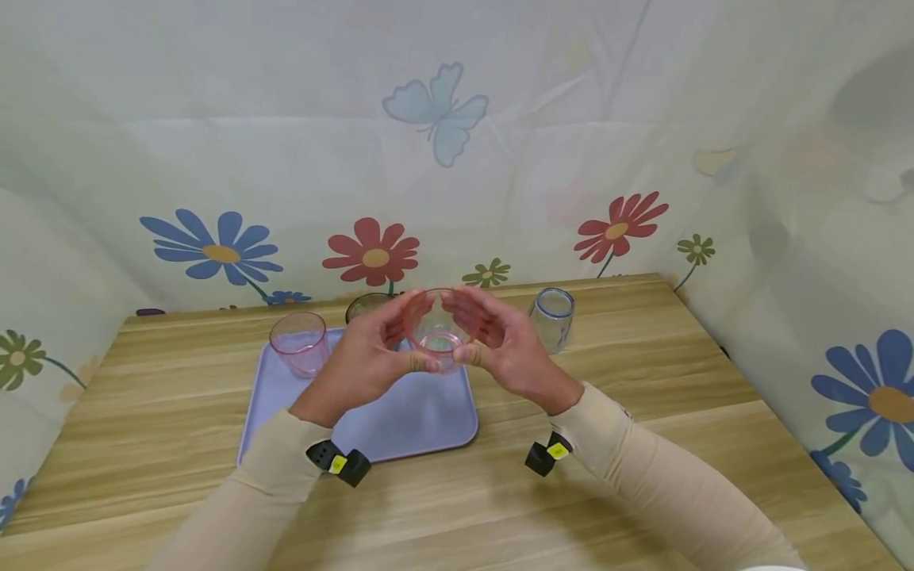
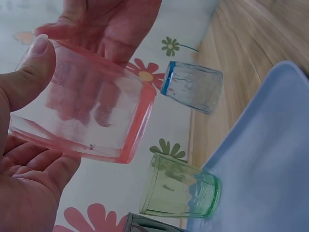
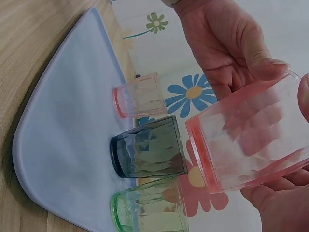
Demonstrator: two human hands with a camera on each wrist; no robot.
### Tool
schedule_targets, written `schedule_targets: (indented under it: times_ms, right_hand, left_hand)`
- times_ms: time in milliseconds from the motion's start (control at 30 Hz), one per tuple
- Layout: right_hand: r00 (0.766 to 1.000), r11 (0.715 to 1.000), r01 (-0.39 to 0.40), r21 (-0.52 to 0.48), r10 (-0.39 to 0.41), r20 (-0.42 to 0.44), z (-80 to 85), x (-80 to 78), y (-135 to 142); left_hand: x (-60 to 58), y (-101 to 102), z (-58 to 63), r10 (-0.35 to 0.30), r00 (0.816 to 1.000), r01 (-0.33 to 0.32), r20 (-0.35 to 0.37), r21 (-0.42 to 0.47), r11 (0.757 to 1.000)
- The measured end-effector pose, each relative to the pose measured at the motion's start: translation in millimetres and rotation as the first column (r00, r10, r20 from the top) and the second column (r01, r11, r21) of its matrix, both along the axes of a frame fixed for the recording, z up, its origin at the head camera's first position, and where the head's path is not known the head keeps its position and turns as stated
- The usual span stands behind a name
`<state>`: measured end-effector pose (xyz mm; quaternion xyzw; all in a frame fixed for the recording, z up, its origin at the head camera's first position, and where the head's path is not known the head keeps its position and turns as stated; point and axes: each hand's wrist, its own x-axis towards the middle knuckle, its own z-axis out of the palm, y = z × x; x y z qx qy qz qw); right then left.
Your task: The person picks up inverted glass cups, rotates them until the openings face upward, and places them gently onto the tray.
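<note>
Both hands hold a clear pink cup (image 1: 440, 342) up over the tray, its thick pink base downward. My left hand (image 1: 366, 355) grips it from the left, with thumb on the near side and fingers round the far side. From the right, my right hand (image 1: 512, 346) grips it the same way. Below, a lavender-blue tray (image 1: 400, 428) lies on the table. On it stand another pink cup (image 1: 300, 345), a dark grey cup (image 3: 149, 147) and a green cup (image 2: 181, 188), all upright. The green one is hidden behind my hands in the head view.
To the right of the tray, a blue-tinted cup (image 1: 552, 321) stands upside down on the wood-grain table (image 1: 628, 381). A flower-printed curtain (image 1: 286, 174) hangs behind the table and along its sides. Each wrist wears a small black camera on a strap.
</note>
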<state>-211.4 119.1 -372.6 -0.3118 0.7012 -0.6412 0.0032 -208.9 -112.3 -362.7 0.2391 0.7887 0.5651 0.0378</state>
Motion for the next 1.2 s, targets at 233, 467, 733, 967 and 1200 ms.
schedule_targets:
  times_ms: [233, 467, 733, 967, 1200]
  right_hand:
    - [1.000, 1.000, -0.010, -0.002, 0.010, -0.001, -2.8, -0.2, 0]
    - [1.000, 1.000, -0.023, -0.011, 0.023, -0.003, -6.5, -1.3, 1]
    - [1.000, 1.000, -0.027, -0.008, 0.026, -0.015, -8.9, -1.8, 2]
    - [1.000, 1.000, -0.023, -0.006, 0.022, -0.007, -9.8, -0.4, 2]
    - [1.000, 1.000, -0.026, 0.000, 0.026, -0.002, -12.5, 0.1, 2]
  left_hand:
    - [0.7, 1, -2.7, 0.002, 1.000, -0.002, -0.002, 0.000, 1.000]
    - [2.4, 1, -5.6, 0.009, 1.000, -0.009, 0.006, -0.009, 1.000]
    - [2.9, 1, -7.1, 0.010, 1.000, -0.010, 0.001, -0.004, 1.000]
    - [3.5, 1, -9.6, 0.004, 1.000, -0.004, 0.000, 0.009, 1.000]
    - [4.4, 1, -12.8, 0.007, 1.000, -0.007, 0.001, 0.004, 1.000]
